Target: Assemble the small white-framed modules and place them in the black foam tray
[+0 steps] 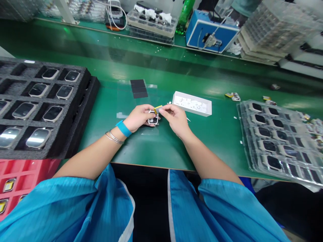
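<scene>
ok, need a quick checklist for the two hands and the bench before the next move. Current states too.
1. Left hand has hold of the watch case: ok.
2. Right hand pinches the yellow-edged part: ok.
3. Yellow-edged part lies flat inside the case: not ok, held up at its far edge.
4. Case interior clean: cannot tell, too small and partly covered.
5. White box open, small bits inside: ok.
6. Green bench free of loose scraps: not ok, white scraps lie near the clear tray.
</scene>
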Available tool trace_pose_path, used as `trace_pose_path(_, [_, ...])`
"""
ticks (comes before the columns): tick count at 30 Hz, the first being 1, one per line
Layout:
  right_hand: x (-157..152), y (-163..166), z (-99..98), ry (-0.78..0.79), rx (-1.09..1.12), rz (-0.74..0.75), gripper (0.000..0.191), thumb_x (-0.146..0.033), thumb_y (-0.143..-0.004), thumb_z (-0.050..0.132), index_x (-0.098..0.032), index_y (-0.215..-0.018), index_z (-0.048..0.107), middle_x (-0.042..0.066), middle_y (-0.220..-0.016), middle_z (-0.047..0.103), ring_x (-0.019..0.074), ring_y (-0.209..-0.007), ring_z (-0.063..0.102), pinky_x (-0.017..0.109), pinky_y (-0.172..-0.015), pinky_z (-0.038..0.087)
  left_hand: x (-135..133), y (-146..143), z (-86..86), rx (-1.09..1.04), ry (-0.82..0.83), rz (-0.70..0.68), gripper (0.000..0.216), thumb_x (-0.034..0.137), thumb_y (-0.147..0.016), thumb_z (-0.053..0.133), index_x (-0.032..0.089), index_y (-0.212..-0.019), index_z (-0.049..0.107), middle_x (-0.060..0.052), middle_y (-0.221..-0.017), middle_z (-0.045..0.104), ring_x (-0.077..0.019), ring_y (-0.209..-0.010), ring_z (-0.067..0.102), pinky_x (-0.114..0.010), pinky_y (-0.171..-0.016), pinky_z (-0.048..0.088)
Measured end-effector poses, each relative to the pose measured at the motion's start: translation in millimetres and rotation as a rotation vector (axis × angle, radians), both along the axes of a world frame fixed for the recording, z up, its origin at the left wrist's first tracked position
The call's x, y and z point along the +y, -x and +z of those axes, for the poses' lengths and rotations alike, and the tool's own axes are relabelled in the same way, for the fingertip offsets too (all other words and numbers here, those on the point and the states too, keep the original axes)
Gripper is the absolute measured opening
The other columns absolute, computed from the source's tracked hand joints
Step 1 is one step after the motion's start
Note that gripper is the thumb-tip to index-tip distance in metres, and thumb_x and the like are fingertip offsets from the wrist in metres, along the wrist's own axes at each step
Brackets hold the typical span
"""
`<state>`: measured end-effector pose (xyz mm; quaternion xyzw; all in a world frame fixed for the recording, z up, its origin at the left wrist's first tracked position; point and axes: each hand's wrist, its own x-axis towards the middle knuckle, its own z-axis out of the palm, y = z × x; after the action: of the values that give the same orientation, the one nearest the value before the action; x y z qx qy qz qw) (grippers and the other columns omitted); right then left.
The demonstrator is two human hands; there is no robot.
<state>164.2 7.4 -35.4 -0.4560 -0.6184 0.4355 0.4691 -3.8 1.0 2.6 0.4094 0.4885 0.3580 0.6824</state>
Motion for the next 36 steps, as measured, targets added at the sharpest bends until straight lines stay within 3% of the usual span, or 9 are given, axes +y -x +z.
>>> trace_pose_path(5, [-5, 2, 6.3, -0.084, -0.044, -0.078, 0.022, -0.042, -0.082, 0.069, -0.02, -0.082, 0.067, 0.001, -0.081, 0.071, 0.0146, -0.07, 0.064, 0.03, -0.071, 0.053, 1, 3, -0.7, -0.131, 0.057, -0.084, 0.021, -0.003, -0.068, 0.059, 0.011, -0.085, 0.059, -0.003, -0.073, 0.068, -0.0129, -0.066, 0.068, -0.027, -0.067, 0.058])
trace_pose_path(9, [-7, 3, 8.7, -0.126, -0.085, -0.106, 0.014, -0.034, -0.083, 0.068, -0.02, -0.082, 0.069, 0.0, -0.08, 0.071, 0.0141, -0.07, 0.065, 0.03, -0.072, 0.053, 0, 2, -6.5, -0.134, 0.023, -0.084, 0.034, -0.006, -0.064, 0.065, 0.012, -0.091, 0.056, -0.001, -0.074, 0.068, -0.0106, -0.065, 0.067, -0.024, -0.066, 0.057])
trace_pose_path(21, [-14, 6, 10.6, -0.317, -0.268, -0.148, 0.007, -0.026, -0.085, 0.067, -0.021, -0.083, 0.071, 0.0, -0.082, 0.074, 0.0167, -0.076, 0.067, 0.032, -0.078, 0.053, 1, -2, -7.6, -0.019, 0.072, 0.0, 0.012, 0.005, -0.077, 0.062, 0.013, -0.086, 0.059, -0.002, -0.068, 0.066, -0.0145, -0.06, 0.067, -0.025, -0.056, 0.057])
trace_pose_path(24, [-13, 4, 8.9, -0.461, -0.421, -0.136, 0.008, -0.025, -0.087, 0.065, -0.022, -0.084, 0.072, 0.001, -0.081, 0.074, 0.0181, -0.076, 0.067, 0.035, -0.081, 0.052, 3, -1, -8.6, -0.135, 0.117, 0.018, 0.014, 0.006, -0.077, 0.059, 0.012, -0.088, 0.064, -0.004, -0.073, 0.067, -0.0126, -0.063, 0.066, -0.026, -0.064, 0.059])
trace_pose_path(28, [-9, 2, 4.7, -0.632, -0.66, -0.1, 0.015, -0.024, -0.091, 0.059, -0.024, -0.084, 0.072, 0.001, -0.088, 0.076, 0.0192, -0.08, 0.066, 0.045, -0.1, 0.044, 4, 1, -7.6, -0.364, 0.226, 0.038, 0.026, 0.004, -0.076, 0.052, 0.01, -0.095, 0.069, -0.006, -0.081, 0.069, -0.0134, -0.074, 0.067, -0.032, -0.082, 0.059])
trace_pose_path(33, [-9, 3, 3.9, -0.545, -0.699, -0.019, 0.017, -0.022, -0.093, 0.058, -0.028, -0.09, 0.074, 0.0, -0.103, 0.074, 0.0198, -0.089, 0.063, 0.053, -0.114, 0.029, 5, 1, -10.7, -0.384, 0.232, 0.135, 0.016, 0.006, -0.08, 0.058, 0.011, -0.092, 0.068, -0.005, -0.079, 0.068, -0.0128, -0.076, 0.067, -0.032, -0.086, 0.057])
trace_pose_path(36, [-10, 3, 6.1, -0.451, -0.582, 0.023, 0.014, -0.024, -0.089, 0.063, -0.031, -0.085, 0.074, -0.001, -0.108, 0.072, 0.0214, -0.097, 0.063, 0.053, -0.114, 0.031, 5, 2, -14.3, -0.359, 0.192, 0.125, 0.019, 0.005, -0.08, 0.062, 0.012, -0.098, 0.067, -0.005, -0.085, 0.069, -0.0122, -0.078, 0.067, -0.032, -0.086, 0.057])
